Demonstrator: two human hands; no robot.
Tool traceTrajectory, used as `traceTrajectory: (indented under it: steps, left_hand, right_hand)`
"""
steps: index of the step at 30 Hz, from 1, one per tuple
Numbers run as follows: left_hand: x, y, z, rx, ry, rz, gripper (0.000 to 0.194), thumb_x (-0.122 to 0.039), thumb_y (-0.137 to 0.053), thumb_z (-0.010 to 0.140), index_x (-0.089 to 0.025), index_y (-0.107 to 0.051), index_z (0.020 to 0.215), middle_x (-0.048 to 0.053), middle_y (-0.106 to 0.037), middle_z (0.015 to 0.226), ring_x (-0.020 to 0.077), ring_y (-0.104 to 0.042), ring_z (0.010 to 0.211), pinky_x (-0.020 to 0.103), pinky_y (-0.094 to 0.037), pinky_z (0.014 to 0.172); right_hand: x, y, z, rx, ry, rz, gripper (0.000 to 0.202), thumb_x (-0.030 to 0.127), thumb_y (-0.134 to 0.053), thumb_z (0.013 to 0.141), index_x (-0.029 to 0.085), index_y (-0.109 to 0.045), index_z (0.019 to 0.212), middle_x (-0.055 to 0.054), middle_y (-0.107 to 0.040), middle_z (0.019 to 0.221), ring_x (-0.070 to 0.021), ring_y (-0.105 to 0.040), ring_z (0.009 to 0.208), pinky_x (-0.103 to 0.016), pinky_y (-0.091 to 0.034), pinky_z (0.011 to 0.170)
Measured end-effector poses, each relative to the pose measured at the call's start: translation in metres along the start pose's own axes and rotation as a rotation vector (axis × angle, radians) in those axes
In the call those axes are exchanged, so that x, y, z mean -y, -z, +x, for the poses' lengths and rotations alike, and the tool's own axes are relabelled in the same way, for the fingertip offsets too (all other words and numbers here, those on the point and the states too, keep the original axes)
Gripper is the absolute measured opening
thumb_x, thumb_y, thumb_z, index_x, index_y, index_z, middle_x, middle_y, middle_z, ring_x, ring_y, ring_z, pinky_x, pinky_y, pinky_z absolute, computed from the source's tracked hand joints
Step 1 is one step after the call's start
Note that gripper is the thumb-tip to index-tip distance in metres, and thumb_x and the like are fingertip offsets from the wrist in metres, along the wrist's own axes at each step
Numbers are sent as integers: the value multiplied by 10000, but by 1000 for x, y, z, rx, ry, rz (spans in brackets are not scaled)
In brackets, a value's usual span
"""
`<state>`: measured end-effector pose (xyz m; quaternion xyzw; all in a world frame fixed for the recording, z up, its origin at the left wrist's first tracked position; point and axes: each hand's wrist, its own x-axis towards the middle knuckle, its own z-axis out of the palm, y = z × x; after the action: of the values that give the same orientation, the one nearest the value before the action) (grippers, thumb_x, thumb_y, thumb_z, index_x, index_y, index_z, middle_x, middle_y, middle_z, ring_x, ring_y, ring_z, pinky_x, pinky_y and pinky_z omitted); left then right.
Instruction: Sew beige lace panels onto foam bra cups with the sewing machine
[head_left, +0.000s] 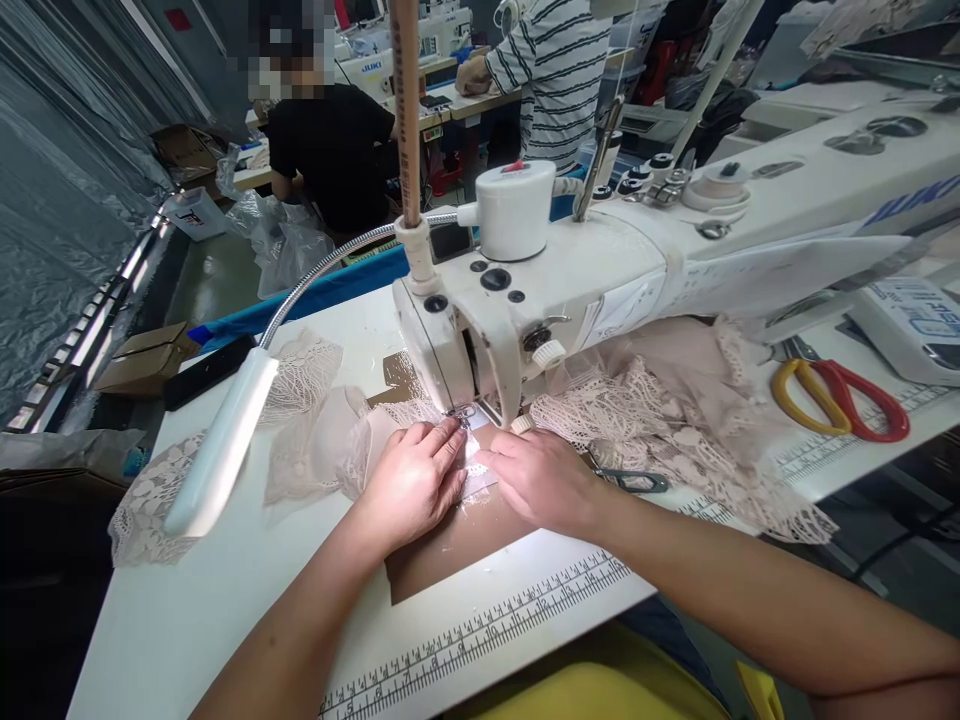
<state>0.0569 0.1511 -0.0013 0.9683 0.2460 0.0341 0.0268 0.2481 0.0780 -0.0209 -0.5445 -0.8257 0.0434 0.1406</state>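
A white tabletop point(187, 600) with a black ruler scale point(495, 640) printed along its near edge stood in a workroom, other sewing stations behind it. On it, pale pink lace-and-mesh fabric point(322, 450) lay left of the needle area of a white sewing machine point(592, 250), its inner end reaching the left hand.

The left hand point(416, 475) was palm down, fingers close together, the tips just beside the presser foot; whether they pinched the fabric I could not tell. The right hand point(544, 475) had its fingers bent inward, opposite the left and near the machine's small metal plate point(480, 482); what its fingertips held, if anything, could not be made out. A flat brown sheet point(457, 560) lay beneath both hands.

Right of the needle area, a crumpled heap of pale pink lace point(637, 400) spread along the machine's base, with grey thread snips point(637, 481) beside it and scissors with red and yellow handles point(832, 390) farther right. At the left, a white stick-shaped lamp point(225, 440) hung from a flexible metal neck, near a black phone point(208, 372).

Beyond sat a person in a black T-shirt point(330, 150).
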Motion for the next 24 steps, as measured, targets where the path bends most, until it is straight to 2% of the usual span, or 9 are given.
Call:
traceTrajectory:
  steps: [12, 18, 24]
  left_hand:
    - [0, -4, -2, -36, -28, -2, 379, -256, -384, 945, -115, -561, 1249, 111, -579, 1295, 272, -524, 1017, 434, -466, 857]
    - [8, -5, 0, -38, -16, 21, 376, -176, -432, 900, -121, -559, 1250, 120, -582, 1285, 279, -522, 1033, 434, -461, 865]
    - [10, -8, -3, -80, -25, 13, 367, -122, -421, 890, -139, -574, 1224, 104, -578, 1295, 279, -507, 1107, 439, -447, 906]
  right_hand:
    - [2, 2, 3, 44, -30, -37, 258, 152, -469, 862, 185, -649, 1043, -51, -623, 879, -163, -507, 740, -298, -316, 640]
    - [3, -4, 4, -5, -52, -66, 303, 140, -455, 868, 172, -638, 1108, -46, -630, 851, -159, -489, 696, -299, -302, 612]
    - [1, -3, 2, -31, 5, -51, 268, 137, -476, 868, 205, -664, 1047, -30, -606, 799, -151, -475, 692, -291, -284, 612]
